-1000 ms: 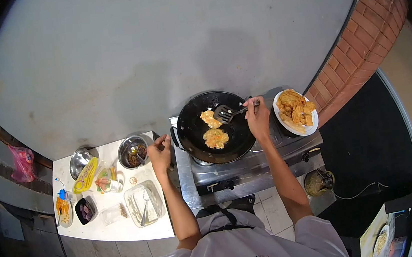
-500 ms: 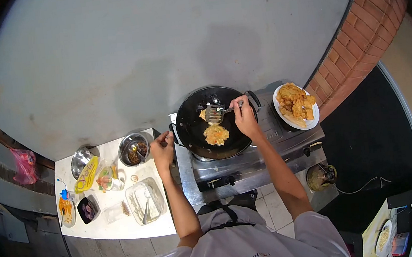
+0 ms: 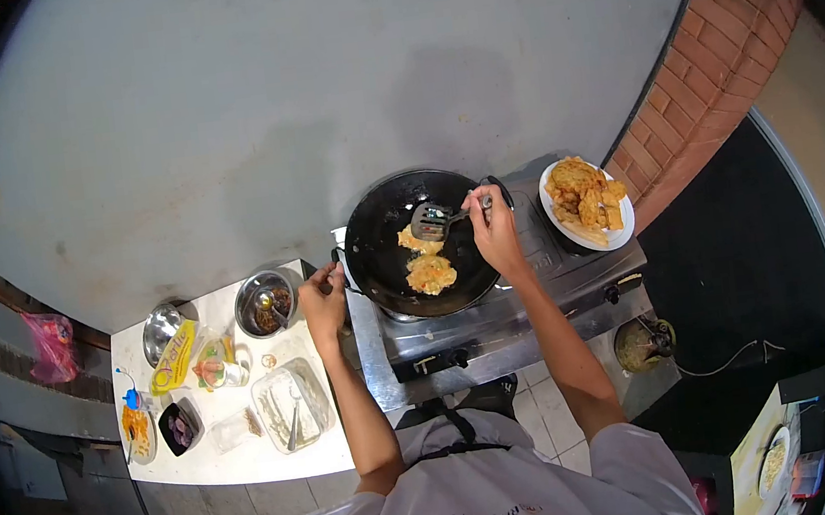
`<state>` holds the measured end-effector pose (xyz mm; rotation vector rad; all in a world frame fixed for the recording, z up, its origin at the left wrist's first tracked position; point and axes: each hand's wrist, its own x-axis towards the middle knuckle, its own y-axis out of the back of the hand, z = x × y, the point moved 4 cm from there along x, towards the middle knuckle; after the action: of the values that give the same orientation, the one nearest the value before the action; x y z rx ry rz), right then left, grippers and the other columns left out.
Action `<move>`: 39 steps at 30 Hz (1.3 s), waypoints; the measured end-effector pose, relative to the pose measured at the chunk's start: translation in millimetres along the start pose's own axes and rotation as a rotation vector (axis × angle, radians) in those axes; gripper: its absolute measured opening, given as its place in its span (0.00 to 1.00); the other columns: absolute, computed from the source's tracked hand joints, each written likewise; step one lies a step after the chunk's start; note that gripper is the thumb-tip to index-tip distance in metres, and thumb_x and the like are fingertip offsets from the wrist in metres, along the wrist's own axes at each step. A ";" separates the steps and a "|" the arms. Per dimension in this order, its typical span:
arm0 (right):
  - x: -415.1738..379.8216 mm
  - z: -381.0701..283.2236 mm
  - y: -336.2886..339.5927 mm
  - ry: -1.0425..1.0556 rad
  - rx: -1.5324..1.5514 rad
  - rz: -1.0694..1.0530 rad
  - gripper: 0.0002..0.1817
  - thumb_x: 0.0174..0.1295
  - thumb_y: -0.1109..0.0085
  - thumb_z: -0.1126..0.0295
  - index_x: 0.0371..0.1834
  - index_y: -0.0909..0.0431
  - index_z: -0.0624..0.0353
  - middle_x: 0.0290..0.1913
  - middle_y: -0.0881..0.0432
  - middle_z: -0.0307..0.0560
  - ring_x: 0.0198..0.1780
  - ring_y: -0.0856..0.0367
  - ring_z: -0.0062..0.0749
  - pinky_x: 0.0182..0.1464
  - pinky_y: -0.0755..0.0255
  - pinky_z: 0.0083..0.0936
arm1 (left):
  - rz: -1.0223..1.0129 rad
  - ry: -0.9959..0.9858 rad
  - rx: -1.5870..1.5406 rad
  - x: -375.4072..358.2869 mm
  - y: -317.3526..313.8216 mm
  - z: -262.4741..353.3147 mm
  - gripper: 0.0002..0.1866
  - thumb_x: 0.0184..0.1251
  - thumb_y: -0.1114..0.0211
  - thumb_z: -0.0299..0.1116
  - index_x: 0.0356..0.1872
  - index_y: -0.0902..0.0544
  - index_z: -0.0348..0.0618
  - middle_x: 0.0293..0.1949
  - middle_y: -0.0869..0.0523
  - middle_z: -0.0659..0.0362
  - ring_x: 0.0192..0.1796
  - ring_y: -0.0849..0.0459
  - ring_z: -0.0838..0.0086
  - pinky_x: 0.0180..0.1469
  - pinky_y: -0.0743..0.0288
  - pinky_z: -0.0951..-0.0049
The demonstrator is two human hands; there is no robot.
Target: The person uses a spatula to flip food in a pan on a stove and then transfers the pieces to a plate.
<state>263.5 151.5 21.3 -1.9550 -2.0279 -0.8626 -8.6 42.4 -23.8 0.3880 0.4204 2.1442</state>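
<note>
A black wok [image 3: 373, 262] sits on the stove. Its left handle is pinched by my left hand [image 3: 323, 305], whose fingers are closed at the rim. With my right hand [image 3: 494, 229] I grip the handle of a slotted spatula [image 3: 429, 223], its metal head inside the wok. Two golden fritters lie in the pan: one fritter [image 3: 432, 276] toward me, and another fritter [image 3: 419, 241] just below the spatula head, largely uncovered. To the right, a white plate [image 3: 621, 235] bears a pile of fried fritters [image 3: 588, 201].
The steel stove [image 3: 539, 315] stands against the grey wall. At left, a white table [image 3: 244, 468] holds a metal bowl [image 3: 267, 303] with a spoon, a plastic tub [image 3: 278, 412] of white powder, a black bowl [image 3: 180, 428] and a yellow packet [image 3: 174, 358]. A brick pillar [image 3: 713, 55] rises at right.
The spatula head has shifted slightly up and right, off the far fritter, which now shows more fully. My left hand stays at the wok handle. The view has shifted slightly.
</note>
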 end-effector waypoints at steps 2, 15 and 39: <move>-0.8 7.1 -3.1 -0.067 -0.012 0.055 0.04 0.68 0.53 0.75 0.38 0.34 0.64 0.29 0.21 0.47 0.29 0.23 0.29 0.35 0.30 0.26 | -0.002 0.018 -0.060 3.8 -4.1 -10.4 0.20 0.64 0.35 0.41 0.44 0.17 0.30 0.31 0.14 0.51 0.33 0.18 0.75 0.39 0.25 0.74; -24.1 35.8 -12.0 -0.075 -0.064 0.118 0.06 0.68 0.51 0.73 0.40 0.36 0.64 0.29 0.19 0.52 0.32 0.18 0.41 0.35 0.28 0.30 | 0.088 -0.062 -0.043 -4.0 7.5 -2.7 0.18 0.62 0.34 0.35 0.44 0.18 0.28 0.20 0.22 0.61 0.24 0.27 0.83 0.29 0.31 0.79; -35.4 28.5 0.0 -0.259 -0.025 0.138 0.05 0.67 0.51 0.75 0.40 0.35 0.64 0.30 0.19 0.51 0.32 0.19 0.37 0.35 0.27 0.30 | 0.048 -0.085 -0.017 -0.5 -3.1 -11.0 0.16 0.62 0.34 0.36 0.41 0.17 0.29 0.20 0.20 0.58 0.24 0.25 0.80 0.31 0.29 0.76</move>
<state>274.5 136.6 -20.2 -2.2936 -1.9888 -0.6360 -10.7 42.0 -35.0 0.4821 0.3476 2.1681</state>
